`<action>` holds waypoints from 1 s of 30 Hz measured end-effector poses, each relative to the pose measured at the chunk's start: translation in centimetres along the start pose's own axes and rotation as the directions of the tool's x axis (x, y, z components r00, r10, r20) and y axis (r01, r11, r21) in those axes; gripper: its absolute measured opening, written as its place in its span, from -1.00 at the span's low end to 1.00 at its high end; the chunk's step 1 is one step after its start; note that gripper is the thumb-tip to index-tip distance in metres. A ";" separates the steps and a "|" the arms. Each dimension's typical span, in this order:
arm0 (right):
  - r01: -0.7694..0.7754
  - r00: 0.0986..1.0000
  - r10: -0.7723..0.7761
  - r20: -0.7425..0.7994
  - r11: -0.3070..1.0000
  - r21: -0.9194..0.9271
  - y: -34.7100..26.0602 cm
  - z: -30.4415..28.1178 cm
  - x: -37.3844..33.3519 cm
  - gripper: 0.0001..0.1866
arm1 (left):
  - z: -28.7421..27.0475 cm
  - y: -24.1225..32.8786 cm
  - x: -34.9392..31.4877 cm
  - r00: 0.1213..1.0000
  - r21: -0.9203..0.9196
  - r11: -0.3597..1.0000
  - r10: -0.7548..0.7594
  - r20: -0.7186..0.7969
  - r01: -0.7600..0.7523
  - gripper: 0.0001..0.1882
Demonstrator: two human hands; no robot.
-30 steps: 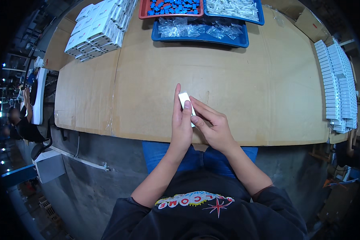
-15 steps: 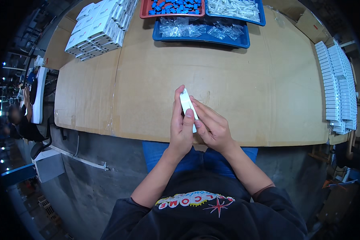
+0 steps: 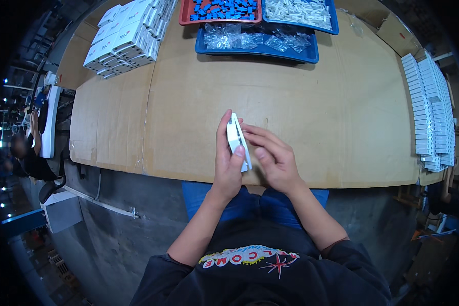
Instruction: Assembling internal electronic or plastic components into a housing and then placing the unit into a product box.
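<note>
- The left hand (image 3: 228,171) grasps a slim, white, elongated case (image 3: 233,133), thumb pressed on its near half, fingers behind it.
- The case is above the near part of the counter (image 3: 199,102), which is covered in brown cardboard; it stands tilted, its far end leaning slightly left, with a narrow dark gap running along its length.
- The right hand (image 3: 280,171) is released, thumb parted from loosely bent fingers, just beside the case's right side; whether its fingertips touch the case, I cannot tell.
- At the far edge are a red plastic tray (image 3: 219,21) of small blue pieces (image 3: 227,10), a blue plastic tray (image 3: 336,23) of slender white pieces (image 3: 298,14), and, nearer, a wide blue tray (image 3: 260,55) of clear plastic bags (image 3: 229,38).
- White printed boxes (image 3: 120,43) are stacked far left; flat white boxes (image 3: 427,112) are piled at the right.
</note>
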State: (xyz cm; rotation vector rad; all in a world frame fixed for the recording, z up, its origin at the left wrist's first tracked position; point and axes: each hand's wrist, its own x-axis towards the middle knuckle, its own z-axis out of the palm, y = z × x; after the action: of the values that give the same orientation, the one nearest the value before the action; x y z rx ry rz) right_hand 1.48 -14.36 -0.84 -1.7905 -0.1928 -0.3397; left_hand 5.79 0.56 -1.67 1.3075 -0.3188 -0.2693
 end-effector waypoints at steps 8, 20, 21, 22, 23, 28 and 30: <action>-0.565 0.812 0.545 0.207 0.647 0.512 -2.0 0.0 0.4 -0.44 | 0.5 -1.5 -0.3 0.978 0.245 0.947 0.201 0.049 -0.207 0.09; -0.448 0.857 0.506 0.097 0.638 0.626 -2.8 3.8 -0.8 -0.44 | 0.7 -1.9 -0.5 0.875 0.460 0.812 0.464 -0.135 -0.360 0.23; -0.444 0.856 0.509 0.093 0.631 0.636 -2.8 4.0 -0.8 -0.44 | 0.7 -1.7 -0.6 0.883 0.479 0.808 0.451 -0.127 -0.343 0.25; -0.445 0.855 0.511 0.092 0.631 0.635 -2.8 4.1 -1.0 -0.44 | 0.7 -1.8 -0.6 0.884 0.477 0.809 0.449 -0.127 -0.342 0.25; -0.433 0.862 0.500 0.089 0.632 0.643 -2.8 4.2 -1.1 -0.43 | 0.7 -1.8 -0.6 0.884 0.466 0.819 0.444 -0.148 -0.334 0.21; -0.441 0.857 0.508 0.087 0.638 0.631 -3.3 4.7 -1.4 -0.40 | 0.3 -1.4 -0.9 0.927 0.432 0.873 0.328 -0.180 -0.225 0.15; -0.394 0.891 0.453 0.028 0.740 0.545 -3.5 4.9 -1.7 -0.41 | 0.2 -1.5 -0.8 0.911 0.414 0.866 0.377 -0.169 -0.282 -0.01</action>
State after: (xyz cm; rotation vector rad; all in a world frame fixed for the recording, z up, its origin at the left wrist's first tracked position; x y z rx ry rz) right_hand -0.57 -8.68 0.73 -1.1977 0.1913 -0.0351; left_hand 4.92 0.31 -3.12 1.6229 -0.3930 0.2636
